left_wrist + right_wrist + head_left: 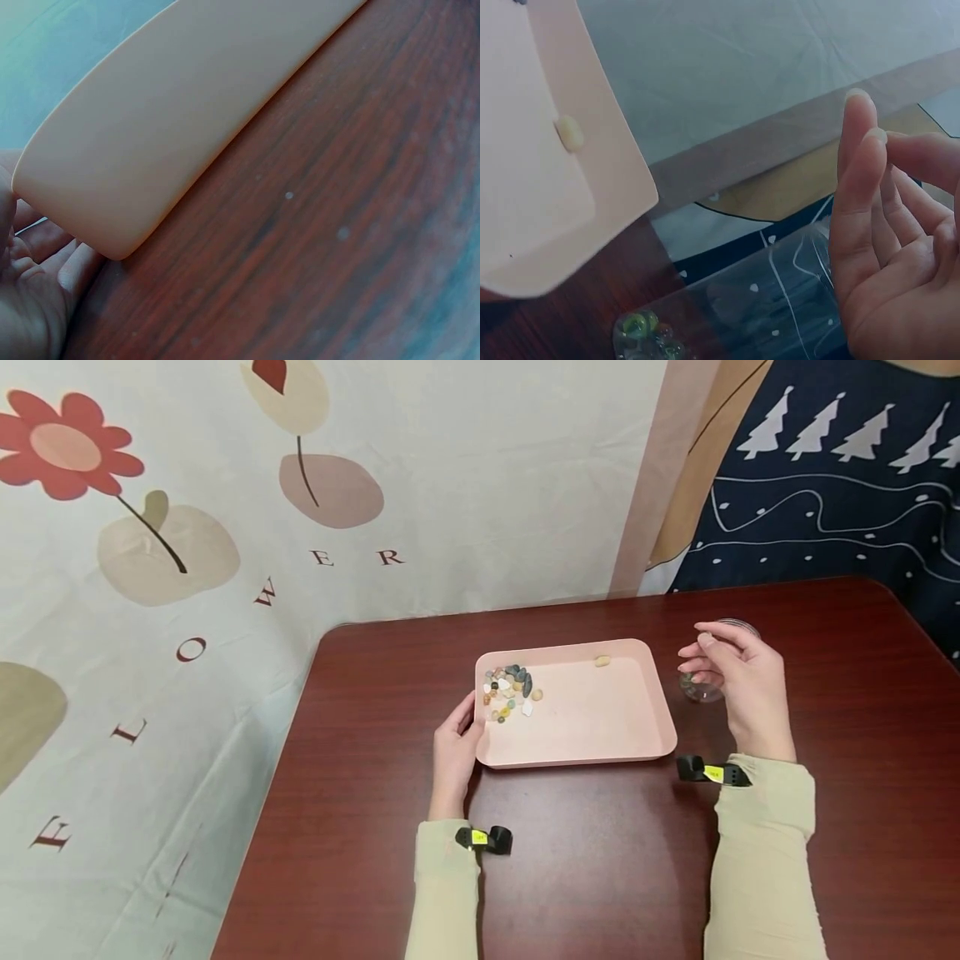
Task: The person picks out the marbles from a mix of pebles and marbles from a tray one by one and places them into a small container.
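Note:
In the head view, a pink tray (pixel 585 727) lies on the table. My left hand (pixel 453 756) holds its left edge, thumb at the rim; in the left wrist view, the fingers reach behind and under the tray's corner. Small mixed stones (pixel 510 687) are gathered at the tray's left end, and one yellowish stone (pixel 602 661) lies apart by the far wall. To the right of the tray, my right hand (pixel 750 681) is raised, its thumb and index finger pinching a small pale stone (pixel 706 640). Behind that hand stands a clear jar (pixel 742 300), partly hidden.
Greenish glass-like pieces (pixel 641 330) lie at the jar's bottom. The dark red-brown table (pixel 585 843) meets a pale printed cloth (pixel 487 485) at the back and left. A navy cloth (pixel 832 510) with tree prints hangs behind the right side.

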The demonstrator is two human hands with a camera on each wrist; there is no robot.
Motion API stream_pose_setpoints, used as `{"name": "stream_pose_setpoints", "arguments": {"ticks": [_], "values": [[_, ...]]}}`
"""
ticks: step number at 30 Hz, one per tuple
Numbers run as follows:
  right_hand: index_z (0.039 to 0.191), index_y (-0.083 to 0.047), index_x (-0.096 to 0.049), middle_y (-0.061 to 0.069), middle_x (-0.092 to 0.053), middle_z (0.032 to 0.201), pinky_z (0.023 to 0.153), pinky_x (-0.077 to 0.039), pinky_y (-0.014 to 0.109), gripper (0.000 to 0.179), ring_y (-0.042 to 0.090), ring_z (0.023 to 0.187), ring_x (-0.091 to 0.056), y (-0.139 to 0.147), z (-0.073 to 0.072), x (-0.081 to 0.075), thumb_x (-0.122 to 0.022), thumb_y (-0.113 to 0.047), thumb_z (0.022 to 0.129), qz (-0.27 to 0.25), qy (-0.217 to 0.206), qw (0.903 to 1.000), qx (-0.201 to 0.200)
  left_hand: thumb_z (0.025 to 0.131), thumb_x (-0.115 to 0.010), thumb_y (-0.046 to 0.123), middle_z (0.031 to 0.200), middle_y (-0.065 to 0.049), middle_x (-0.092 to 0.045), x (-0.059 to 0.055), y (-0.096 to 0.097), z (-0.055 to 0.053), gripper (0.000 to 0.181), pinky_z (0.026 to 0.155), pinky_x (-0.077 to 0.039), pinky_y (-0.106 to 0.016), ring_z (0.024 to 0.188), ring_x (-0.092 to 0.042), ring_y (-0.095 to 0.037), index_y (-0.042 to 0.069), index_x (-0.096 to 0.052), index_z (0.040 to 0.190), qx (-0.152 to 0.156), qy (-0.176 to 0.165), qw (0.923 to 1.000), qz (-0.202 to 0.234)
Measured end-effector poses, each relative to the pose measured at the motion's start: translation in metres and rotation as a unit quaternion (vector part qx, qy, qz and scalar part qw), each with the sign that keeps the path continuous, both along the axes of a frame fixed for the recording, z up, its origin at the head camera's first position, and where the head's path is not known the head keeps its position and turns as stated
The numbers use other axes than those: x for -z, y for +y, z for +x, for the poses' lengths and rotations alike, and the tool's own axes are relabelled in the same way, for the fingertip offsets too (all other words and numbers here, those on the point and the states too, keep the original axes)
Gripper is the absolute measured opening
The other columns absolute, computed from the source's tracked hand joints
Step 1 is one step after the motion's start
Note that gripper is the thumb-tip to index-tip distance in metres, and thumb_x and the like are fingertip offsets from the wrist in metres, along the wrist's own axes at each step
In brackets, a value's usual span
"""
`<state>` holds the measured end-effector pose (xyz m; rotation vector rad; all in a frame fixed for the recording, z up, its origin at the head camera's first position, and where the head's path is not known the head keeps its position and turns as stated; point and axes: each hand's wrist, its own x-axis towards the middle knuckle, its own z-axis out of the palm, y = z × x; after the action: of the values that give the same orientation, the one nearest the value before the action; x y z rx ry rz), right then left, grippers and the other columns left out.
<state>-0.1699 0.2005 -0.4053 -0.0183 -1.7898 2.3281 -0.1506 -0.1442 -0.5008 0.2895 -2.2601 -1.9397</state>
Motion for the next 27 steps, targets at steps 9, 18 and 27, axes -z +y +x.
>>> {"name": "stream_pose_setpoints", "arguments": {"ticks": [9, 18, 27], "values": [[0.116, -0.001, -0.057, 0.015, -0.064, 0.086, 0.055, -0.05, 0.02, 0.037, 0.021, 0.065, -0.063, 0.01, 0.004, 0.0, -0.063, -0.016, 0.082, -0.03, -0.012, 0.999, 0.031, 0.085, -0.056, 0.011, 0.123, 0.005, -0.053, 0.0, 0.001, 0.0, 0.04, 0.091, -0.04, -0.027, 0.114, -0.046, -0.008, 0.021, -0.055, 0.124, 0.002, -0.001, 1.0, 0.001], [0.116, -0.003, -0.058, 0.014, -0.065, 0.09, 0.052, -0.049, 0.021, 0.037, 0.022, 0.064, -0.063, 0.016, 0.006, 0.0, -0.063, -0.018, 0.082, -0.035, -0.02, 0.9972, 0.063, 0.085, -0.058, 0.016, 0.121, 0.012, -0.053, -0.001, 0.0, 0.0, 0.039, 0.091, -0.039, -0.023, 0.113, -0.045, -0.003, 0.028, -0.055, 0.122, -0.005, -0.02, 0.9998, -0.007], [0.114, 0.003, -0.057, 0.014, -0.065, 0.081, 0.047, -0.048, 0.02, 0.038, 0.019, 0.05, -0.058, 0.023, 0.004, 0.002, -0.064, -0.015, 0.081, -0.047, -0.011, 0.9963, 0.071, 0.085, -0.057, 0.012, 0.122, 0.01, -0.053, 0.0, 0.001, -0.001, 0.04, 0.093, -0.037, -0.025, 0.114, -0.045, -0.005, 0.025, -0.055, 0.123, -0.003, -0.01, 0.9999, -0.004]]}}
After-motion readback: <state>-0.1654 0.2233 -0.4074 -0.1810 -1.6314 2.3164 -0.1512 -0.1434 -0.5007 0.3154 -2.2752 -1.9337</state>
